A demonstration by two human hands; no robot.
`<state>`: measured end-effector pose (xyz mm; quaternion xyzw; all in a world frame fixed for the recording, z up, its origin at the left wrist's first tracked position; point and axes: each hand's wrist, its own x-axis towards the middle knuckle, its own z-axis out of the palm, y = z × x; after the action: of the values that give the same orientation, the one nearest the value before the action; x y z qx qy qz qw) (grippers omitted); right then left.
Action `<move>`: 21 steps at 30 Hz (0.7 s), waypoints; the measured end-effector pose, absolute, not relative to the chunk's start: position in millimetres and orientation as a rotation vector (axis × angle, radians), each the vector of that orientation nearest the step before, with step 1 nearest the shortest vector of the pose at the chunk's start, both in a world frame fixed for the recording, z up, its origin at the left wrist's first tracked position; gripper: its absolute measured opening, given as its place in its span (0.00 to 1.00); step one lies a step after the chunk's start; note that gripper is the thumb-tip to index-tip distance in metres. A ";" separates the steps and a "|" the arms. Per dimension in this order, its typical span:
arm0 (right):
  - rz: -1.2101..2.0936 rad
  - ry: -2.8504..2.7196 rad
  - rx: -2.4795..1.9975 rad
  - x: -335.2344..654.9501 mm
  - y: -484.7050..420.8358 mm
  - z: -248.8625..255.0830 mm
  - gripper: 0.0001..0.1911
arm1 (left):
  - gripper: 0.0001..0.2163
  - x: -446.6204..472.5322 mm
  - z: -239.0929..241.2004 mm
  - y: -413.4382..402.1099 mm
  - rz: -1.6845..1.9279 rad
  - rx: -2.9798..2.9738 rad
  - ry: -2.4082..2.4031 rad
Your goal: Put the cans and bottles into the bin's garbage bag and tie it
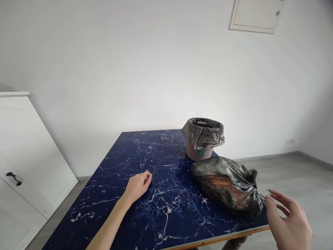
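My left hand [138, 185] rests on the blue marbled table [156, 152], its fingers curled in and nothing visible in them. At the table's right side lies a filled black plastic garbage bag [221, 184], on its side with its gathered neck toward me; orange and green contents show faintly through the film. My right hand [288, 217] is beside the neck, past the table's edge. Its thumb and fingers are apart, with the thumb tip very close to the bag's end; whether they touch I cannot tell.
Behind the bag stands a small bin [199, 152] lined with a black bag folded over its rim. A white cabinet [31, 146] with a dark handle is at the left. A white wall rises behind the table, and a wall panel [256, 14] hangs at upper right.
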<state>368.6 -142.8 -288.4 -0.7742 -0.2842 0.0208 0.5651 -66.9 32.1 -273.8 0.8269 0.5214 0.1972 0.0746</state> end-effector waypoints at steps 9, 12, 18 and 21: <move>0.198 -0.801 -1.898 398.2 -136.1 -318.4 0.37 | 0.18 -67.1 -273.6 31.1 0.600 2.479 1.585; 0.265 -0.831 -1.861 400.0 -127.5 -322.7 0.41 | 0.18 -67.5 -273.8 30.9 0.601 2.480 1.583; 0.241 -0.906 -1.890 397.7 -119.7 -325.9 0.40 | 0.17 -68.6 -275.4 31.2 0.615 2.478 1.577; 0.242 -0.905 -1.899 392.0 -121.2 -327.0 0.37 | 0.17 -68.6 -275.3 30.6 0.622 2.473 1.571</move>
<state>392.0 -121.2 -327.0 -0.7817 -0.3727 0.0996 0.4900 -68.6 30.6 -275.3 0.8234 0.5232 0.2071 0.0731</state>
